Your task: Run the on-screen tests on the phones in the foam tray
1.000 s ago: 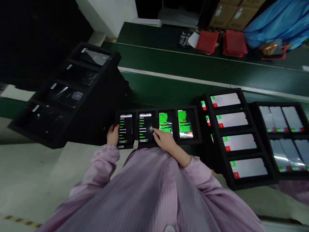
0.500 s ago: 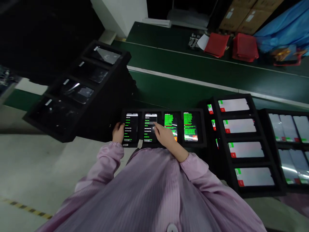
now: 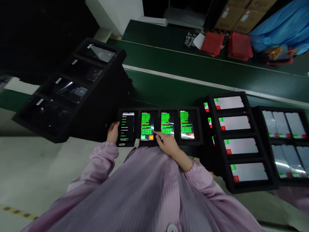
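A black foam tray (image 3: pixel 200 125) with phones in its slots lies in front of my body. My left hand (image 3: pixel 112 132) is closed on its left edge, beside the leftmost phone (image 3: pixel 127 127), whose dark screen shows a list. My right hand (image 3: pixel 167 143) holds nothing, its index finger stretched towards the lower right of the second phone (image 3: pixel 146 124); whether it touches the glass I cannot tell. That screen shows green text above a green and an orange button. Similar green text fills the third phone (image 3: pixel 166 122), partly behind my right hand, and the rightmost phone (image 3: pixel 187 124).
Left stands a stack of black trays (image 3: pixel 96 82) with dark phones. Right, another tray stack (image 3: pixel 262 161) holds phones with white screens, beside a further phone tray (image 3: pixel 305 117). Behind runs a green bench (image 3: pixel 169 88) with red folders (image 3: pixel 212 43) and blue sheeting (image 3: pixel 275 29).
The second phone's screen has switched from a list to green text with two buttons. My right index finger has moved down that screen. My left hand remains on the tray edge.
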`<state>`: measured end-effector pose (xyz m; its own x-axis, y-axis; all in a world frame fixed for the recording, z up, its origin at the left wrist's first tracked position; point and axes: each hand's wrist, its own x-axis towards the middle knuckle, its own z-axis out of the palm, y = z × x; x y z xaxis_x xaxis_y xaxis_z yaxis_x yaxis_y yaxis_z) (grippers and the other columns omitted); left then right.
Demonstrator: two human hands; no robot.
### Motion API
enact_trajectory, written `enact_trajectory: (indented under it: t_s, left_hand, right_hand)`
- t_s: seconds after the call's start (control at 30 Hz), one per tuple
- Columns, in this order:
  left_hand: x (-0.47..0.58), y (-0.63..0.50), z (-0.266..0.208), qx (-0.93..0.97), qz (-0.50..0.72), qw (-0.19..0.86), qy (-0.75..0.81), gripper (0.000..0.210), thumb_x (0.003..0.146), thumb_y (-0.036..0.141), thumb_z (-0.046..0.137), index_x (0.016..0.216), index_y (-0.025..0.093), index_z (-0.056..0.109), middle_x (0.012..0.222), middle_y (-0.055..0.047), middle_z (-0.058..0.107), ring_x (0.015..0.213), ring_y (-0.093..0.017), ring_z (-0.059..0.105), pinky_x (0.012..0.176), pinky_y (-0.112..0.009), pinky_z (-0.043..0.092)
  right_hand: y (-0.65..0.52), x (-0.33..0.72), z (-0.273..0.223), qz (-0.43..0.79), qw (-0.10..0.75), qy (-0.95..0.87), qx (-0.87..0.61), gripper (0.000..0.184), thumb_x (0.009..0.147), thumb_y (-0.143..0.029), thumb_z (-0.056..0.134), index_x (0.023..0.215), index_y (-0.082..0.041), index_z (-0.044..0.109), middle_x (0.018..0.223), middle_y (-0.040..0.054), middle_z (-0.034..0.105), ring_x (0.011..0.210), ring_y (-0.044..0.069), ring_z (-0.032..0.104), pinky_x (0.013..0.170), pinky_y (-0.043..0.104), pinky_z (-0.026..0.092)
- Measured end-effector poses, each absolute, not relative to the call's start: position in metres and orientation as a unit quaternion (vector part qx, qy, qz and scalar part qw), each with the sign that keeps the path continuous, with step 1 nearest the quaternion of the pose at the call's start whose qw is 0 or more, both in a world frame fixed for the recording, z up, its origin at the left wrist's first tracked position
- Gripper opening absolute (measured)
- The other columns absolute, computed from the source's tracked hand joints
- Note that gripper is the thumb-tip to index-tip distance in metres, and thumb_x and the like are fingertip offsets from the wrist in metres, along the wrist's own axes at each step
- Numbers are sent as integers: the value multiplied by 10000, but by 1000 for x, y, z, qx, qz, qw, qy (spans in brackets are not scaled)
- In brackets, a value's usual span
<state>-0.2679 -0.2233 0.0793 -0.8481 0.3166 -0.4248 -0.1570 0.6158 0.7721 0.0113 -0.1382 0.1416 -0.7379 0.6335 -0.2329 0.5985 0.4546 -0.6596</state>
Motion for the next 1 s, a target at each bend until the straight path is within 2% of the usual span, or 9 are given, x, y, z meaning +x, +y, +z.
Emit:
enact_trajectory:
  t_s: [0.17, 0.33, 0.47, 0.6, 0.77, 0.93, 1.0]
  left_hand:
    - [-271, -252, 76, 71, 466, 326, 819, 381, 685, 470, 630, 958, 216, 710, 1004, -76, 765, 1073, -279, 698, 1014, -418, 542]
    - [-273, -285, 74, 106, 484, 368, 787, 444, 563, 458, 743, 941, 227, 767, 1020, -93, 795, 1085, -326, 709, 988, -447, 570]
    - [-271, -296, 74, 109, 486, 379, 780, 522, 557, 438, 769, 1035, 226, 773, 1116, -88, 791, 1154, -329, 694, 1026, -436, 554]
    - [-268, -290, 77, 123, 454, 364, 804, 486, 607, 396, 752, 1065, 232, 735, 1166, -86, 772, 1212, -309, 666, 1046, -410, 540]
    - [-263, -279, 84, 120, 395, 349, 841, 483, 580, 298, 771, 1049, 247, 668, 1096, -66, 766, 1173, -295, 674, 1036, -411, 538]
    - [-263, -277, 89, 101, 388, 361, 842, 444, 623, 310, 742, 1056, 249, 667, 1058, -57, 766, 1133, -292, 686, 1031, -401, 539]
    - [-262, -274, 91, 84, 389, 361, 844, 408, 667, 339, 712, 1063, 247, 679, 1060, -55, 765, 1141, -290, 685, 1049, -398, 529]
  right_hand:
    - [-147, -2, 145, 362, -55, -891, -270, 354, 1081, -300, 454, 1374, -268, 651, 1329, 43, 734, 1160, 215, 731, 912, 301, 586]
    - [-148, -19, 143, 328, -72, -910, -242, 337, 1072, -315, 487, 1353, -249, 661, 1247, 65, 771, 1049, 246, 770, 840, 315, 594]
    - [-149, -32, 145, 310, -91, -920, -223, 318, 1066, -307, 500, 1328, -258, 674, 1240, 69, 774, 1021, 247, 775, 818, 309, 590]
    - [-148, -37, 151, 298, -127, -918, -227, 304, 1064, -282, 490, 1278, -242, 702, 1168, 78, 796, 1003, 252, 776, 818, 312, 581]
    - [-140, -3, 153, 351, -45, -897, -266, 363, 1053, -281, 480, 1362, -278, 672, 1266, 32, 766, 1077, 217, 758, 873, 287, 573]
    - [-136, 50, 144, 319, -17, -866, -386, 349, 1009, -269, 519, 1283, -253, 735, 1101, 42, 816, 949, 214, 785, 820, 267, 575]
    - [-140, 60, 141, 306, -13, -861, -405, 359, 1006, -274, 518, 1295, -245, 730, 1116, 51, 813, 945, 215, 787, 818, 266, 577]
